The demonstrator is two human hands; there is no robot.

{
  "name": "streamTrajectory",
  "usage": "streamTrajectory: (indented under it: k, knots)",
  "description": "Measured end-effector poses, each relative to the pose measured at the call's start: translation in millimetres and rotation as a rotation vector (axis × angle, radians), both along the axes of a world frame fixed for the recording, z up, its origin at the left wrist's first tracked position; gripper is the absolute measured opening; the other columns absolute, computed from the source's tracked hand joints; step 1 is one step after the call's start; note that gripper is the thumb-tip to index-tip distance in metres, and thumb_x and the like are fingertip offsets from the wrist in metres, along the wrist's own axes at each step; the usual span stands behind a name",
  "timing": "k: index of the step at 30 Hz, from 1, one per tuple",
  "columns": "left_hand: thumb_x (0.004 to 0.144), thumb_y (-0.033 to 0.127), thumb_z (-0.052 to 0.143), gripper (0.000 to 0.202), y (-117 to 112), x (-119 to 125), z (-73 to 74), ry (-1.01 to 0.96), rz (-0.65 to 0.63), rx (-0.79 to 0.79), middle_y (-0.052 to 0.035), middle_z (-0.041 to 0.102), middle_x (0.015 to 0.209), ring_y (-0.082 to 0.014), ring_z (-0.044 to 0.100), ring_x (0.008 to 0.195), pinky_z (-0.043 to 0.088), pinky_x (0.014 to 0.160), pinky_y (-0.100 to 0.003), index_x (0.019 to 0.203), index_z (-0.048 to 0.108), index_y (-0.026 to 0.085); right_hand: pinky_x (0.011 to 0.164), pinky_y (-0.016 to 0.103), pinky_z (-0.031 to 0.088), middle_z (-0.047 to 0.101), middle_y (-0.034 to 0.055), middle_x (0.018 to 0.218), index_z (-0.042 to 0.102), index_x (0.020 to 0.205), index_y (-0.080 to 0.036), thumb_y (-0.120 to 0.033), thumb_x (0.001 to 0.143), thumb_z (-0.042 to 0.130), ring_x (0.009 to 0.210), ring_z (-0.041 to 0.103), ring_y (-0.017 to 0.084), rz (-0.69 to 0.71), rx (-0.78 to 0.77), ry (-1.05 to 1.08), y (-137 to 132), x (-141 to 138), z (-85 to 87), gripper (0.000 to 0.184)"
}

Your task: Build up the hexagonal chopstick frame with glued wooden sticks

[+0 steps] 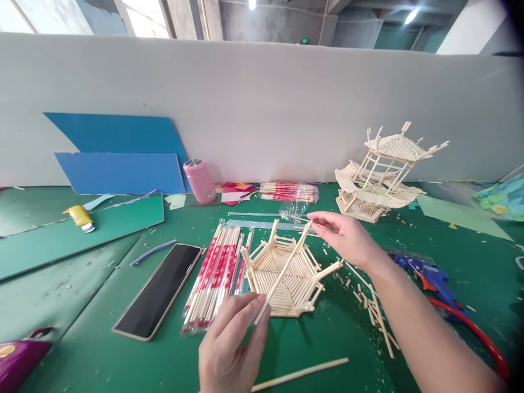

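I see the left hand [235, 335] and right hand [347, 237] pinching opposite ends of a wooden stick [282, 274] above the hexagonal stick frame [298, 279] on the green table [155, 365], where even pressure should keep it aligned.

One hexagonal tray [295, 274], one phone [158, 295]

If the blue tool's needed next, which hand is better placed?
Probably the right hand: the blue tool lies beside its forearm. The left hand is farther off, pinching the near end of a wooden stick.
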State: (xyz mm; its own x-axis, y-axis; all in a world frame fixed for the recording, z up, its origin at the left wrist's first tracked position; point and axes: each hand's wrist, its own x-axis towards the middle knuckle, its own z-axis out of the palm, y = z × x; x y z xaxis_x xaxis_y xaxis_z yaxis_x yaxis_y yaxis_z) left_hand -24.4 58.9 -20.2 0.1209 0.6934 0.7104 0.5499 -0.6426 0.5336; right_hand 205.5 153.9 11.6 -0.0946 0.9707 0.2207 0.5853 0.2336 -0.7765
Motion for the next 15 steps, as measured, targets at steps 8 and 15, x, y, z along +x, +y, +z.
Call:
streamTrajectory:
  k: [8,15]
  knots:
    - [0.070,0.003,0.060,0.020,-0.7,0.9,-3.4,0.012,0.021,0.000,-0.0061,0.064,0.082,-0.0148,0.063,0.070,0.052,0.061,-0.022,0.086,0.061,0.015,0.080,0.034,0.049,0.066,0.0038,0.099,0.062,0.103,-0.021,-0.026,0.082,0.046,0.089,0.061,0.016,0.008,0.019,-0.035,4.0,0.0,-1.3,0.026]
    - [0.071,0.002,0.059,0.021,-2.5,-1.0,-4.7,0.021,0.002,-0.015,-0.0071,0.064,0.084,-0.0147,0.063,0.072,0.052,0.063,-0.022,0.088,0.061,0.013,0.078,0.031,0.050,0.067,0.0039,0.100,0.063,0.102,-0.020,-0.023,0.081,0.049,0.088,0.061,0.015,0.011,0.034,-0.065,3.0,-2.5,-2.1,0.026]
